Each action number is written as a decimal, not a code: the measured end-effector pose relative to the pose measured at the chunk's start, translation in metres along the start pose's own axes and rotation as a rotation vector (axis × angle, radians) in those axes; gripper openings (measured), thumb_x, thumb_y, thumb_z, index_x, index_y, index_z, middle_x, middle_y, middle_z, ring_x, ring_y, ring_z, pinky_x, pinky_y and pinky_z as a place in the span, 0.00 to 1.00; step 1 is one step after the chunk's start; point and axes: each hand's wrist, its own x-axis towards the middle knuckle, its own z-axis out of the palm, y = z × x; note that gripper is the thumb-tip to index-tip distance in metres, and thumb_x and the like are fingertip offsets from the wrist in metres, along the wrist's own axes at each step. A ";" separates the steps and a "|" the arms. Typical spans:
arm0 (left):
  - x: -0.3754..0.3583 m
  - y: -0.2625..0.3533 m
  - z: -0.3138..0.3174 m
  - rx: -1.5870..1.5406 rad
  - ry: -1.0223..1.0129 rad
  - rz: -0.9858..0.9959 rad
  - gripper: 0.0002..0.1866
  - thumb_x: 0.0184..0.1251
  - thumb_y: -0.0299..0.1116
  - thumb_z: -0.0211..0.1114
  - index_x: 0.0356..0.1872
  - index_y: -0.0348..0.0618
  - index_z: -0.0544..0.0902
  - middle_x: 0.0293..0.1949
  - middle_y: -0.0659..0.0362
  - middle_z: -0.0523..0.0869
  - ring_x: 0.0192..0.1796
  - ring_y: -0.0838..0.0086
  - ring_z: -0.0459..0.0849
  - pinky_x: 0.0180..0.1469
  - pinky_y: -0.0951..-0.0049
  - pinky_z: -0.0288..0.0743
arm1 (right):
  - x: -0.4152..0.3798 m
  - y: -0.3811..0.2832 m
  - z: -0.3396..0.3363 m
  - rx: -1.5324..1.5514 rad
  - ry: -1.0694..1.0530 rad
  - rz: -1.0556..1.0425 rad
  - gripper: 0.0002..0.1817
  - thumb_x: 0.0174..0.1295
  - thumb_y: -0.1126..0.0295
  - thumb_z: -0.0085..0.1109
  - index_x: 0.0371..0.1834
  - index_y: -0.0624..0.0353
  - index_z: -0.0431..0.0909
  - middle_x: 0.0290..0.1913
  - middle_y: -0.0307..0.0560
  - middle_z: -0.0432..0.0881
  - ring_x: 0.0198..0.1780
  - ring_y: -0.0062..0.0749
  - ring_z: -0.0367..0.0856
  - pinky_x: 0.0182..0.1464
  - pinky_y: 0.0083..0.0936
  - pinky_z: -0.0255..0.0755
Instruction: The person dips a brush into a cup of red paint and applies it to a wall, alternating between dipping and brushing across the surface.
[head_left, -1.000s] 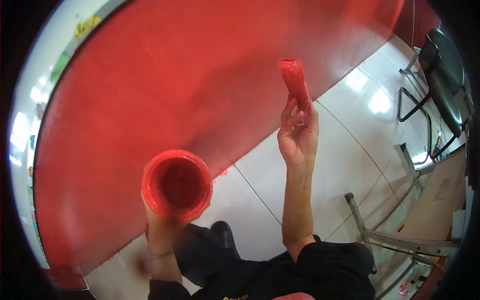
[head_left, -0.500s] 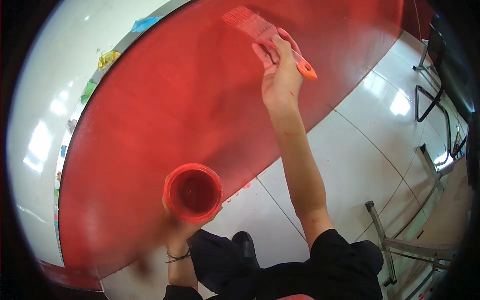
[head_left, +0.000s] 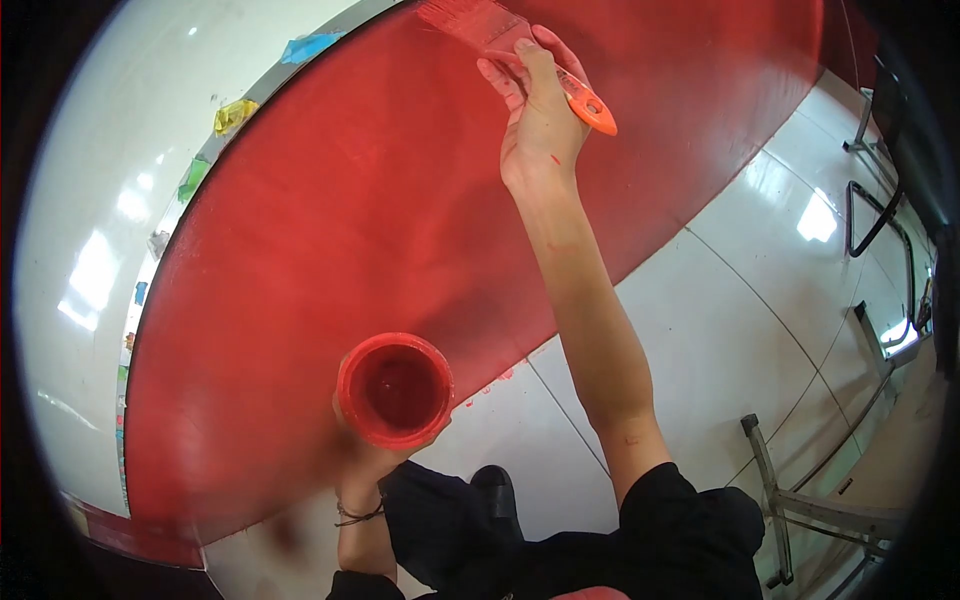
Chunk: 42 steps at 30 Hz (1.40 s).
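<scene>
My right hand is closed round a flat paintbrush, its orange handle end sticking out past the palm. The red-coated bristles lie over the upper part of a large red painted surface with a curved edge. Red smears mark the fingers and wrist. Low and nearer to my body, my left hand grips a round paint pot from below and the side. Its rim is covered in red, and dark red paint shows inside. Most of the left fingers are hidden under the pot.
Along the curved edge runs a pale glossy surface with blue, yellow and green scraps. White floor tiles lie to the right, with red drips by the painted edge. Chairs with metal legs stand on the right. My shoe is below.
The brush in my right hand has shifted a little up and to the left across the red surface. The pot stays in my left hand, and the whole view has shifted slightly.
</scene>
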 end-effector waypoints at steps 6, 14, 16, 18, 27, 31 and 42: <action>-0.001 0.005 0.005 -0.061 0.045 0.042 0.38 0.35 0.35 0.85 0.53 0.45 0.75 0.48 0.59 0.83 0.49 0.70 0.83 0.49 0.68 0.80 | 0.008 0.015 0.011 -0.011 -0.024 -0.032 0.13 0.63 0.76 0.57 0.51 0.64 0.73 0.42 0.46 0.79 0.40 0.34 0.83 0.46 0.32 0.83; 0.008 0.003 0.005 -0.055 0.070 0.050 0.38 0.36 0.33 0.85 0.53 0.43 0.75 0.48 0.58 0.83 0.51 0.70 0.82 0.51 0.67 0.79 | -0.019 0.016 -0.017 -0.173 0.050 -0.033 0.17 0.62 0.76 0.57 0.54 0.69 0.73 0.48 0.51 0.78 0.39 0.34 0.83 0.45 0.35 0.85; 0.014 0.001 0.005 -0.079 0.049 0.029 0.38 0.36 0.32 0.84 0.53 0.43 0.75 0.48 0.57 0.83 0.51 0.70 0.82 0.51 0.67 0.79 | -0.044 0.018 -0.060 -0.254 0.128 -0.008 0.19 0.64 0.74 0.57 0.57 0.70 0.72 0.52 0.51 0.77 0.42 0.35 0.83 0.47 0.35 0.84; 0.018 0.000 0.006 -0.103 0.029 0.014 0.37 0.37 0.31 0.84 0.53 0.42 0.75 0.48 0.57 0.83 0.51 0.70 0.82 0.52 0.67 0.79 | -0.077 0.022 -0.120 -0.373 0.211 0.021 0.19 0.66 0.72 0.56 0.58 0.70 0.71 0.55 0.53 0.76 0.47 0.37 0.82 0.49 0.36 0.83; -0.001 -0.023 -0.002 -0.031 -0.025 0.054 0.47 0.34 0.25 0.84 0.63 0.40 0.70 0.58 0.55 0.79 0.59 0.67 0.79 0.58 0.63 0.77 | -0.159 -0.004 -0.233 -0.550 0.397 0.248 0.18 0.66 0.70 0.57 0.56 0.69 0.74 0.52 0.53 0.79 0.52 0.35 0.81 0.51 0.33 0.81; -0.023 -0.068 -0.010 -0.302 0.024 -0.019 0.51 0.33 0.25 0.85 0.66 0.41 0.67 0.59 0.55 0.78 0.60 0.67 0.78 0.58 0.62 0.77 | -0.108 -0.024 -0.124 -0.425 0.164 0.077 0.16 0.65 0.71 0.58 0.52 0.69 0.76 0.51 0.51 0.78 0.48 0.33 0.81 0.50 0.33 0.81; 0.007 -0.018 0.002 -0.106 0.048 0.037 0.43 0.31 0.29 0.84 0.57 0.40 0.74 0.52 0.57 0.80 0.54 0.70 0.79 0.55 0.66 0.75 | -0.051 0.025 -0.112 -0.509 -0.019 -0.123 0.09 0.64 0.77 0.58 0.45 0.68 0.80 0.37 0.42 0.83 0.41 0.25 0.81 0.45 0.30 0.82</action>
